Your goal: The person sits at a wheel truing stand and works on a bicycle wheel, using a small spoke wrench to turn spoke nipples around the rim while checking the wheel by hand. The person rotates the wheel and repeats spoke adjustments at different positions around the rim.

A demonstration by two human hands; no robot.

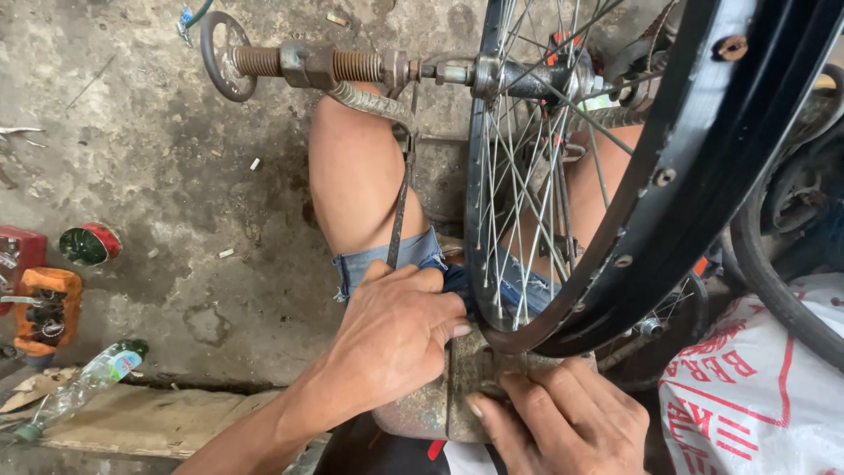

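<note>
Both hands sit at the bottom centre of the frame, closest to the camera, on a rusty metal stand base. At lower right, the right hand lies flat with fingers curled over the base's top edge, its grip closed loosely on that metal. Just left of it, the left hand wraps over the same base; its fingertips reach right toward the lowest arc of the black wheel rim, and its grip is closed around the base, touching dark cloth beside the rim. That rim rises from directly above the hands to the upper right corner, so the wheel lies up and right of both grips, the left hand being nearer to its lowest point. Thin spokes fan up to the hub at top centre. From the hub, a threaded axle rod runs horizontally leftward, ending in a ring handle. Farther off, bare knees rest under the wheel. A plastic bottle lies on the concrete floor at lower left.
</note>
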